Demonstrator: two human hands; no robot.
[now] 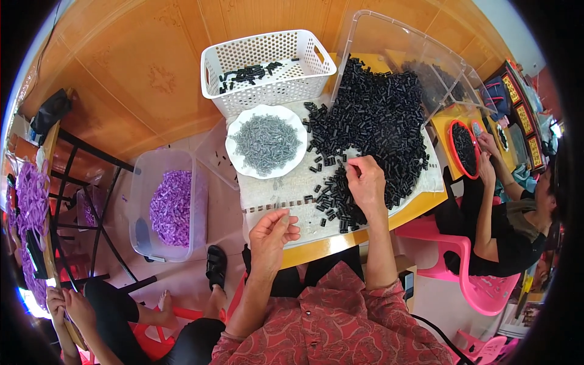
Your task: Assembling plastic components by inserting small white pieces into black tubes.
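Observation:
My left hand is just above the table's front edge, thumb and fingers drawn together; whatever they hold is too small to make out. Over the near part of a heap of small black plastic pieces, my right hand has its fingertips pinched, and their contents are hidden. Several loose clear pieces lie on the white cloth beyond my left hand. A white scalloped plate there bears a mound of small clear plastic pieces.
Behind the plate stands a white perforated basket with some black pieces inside. A tipped clear bin surrounds the heap's far part. Left on the floor is a bin of purple pieces. Co-workers sit at both sides, one by a red tray.

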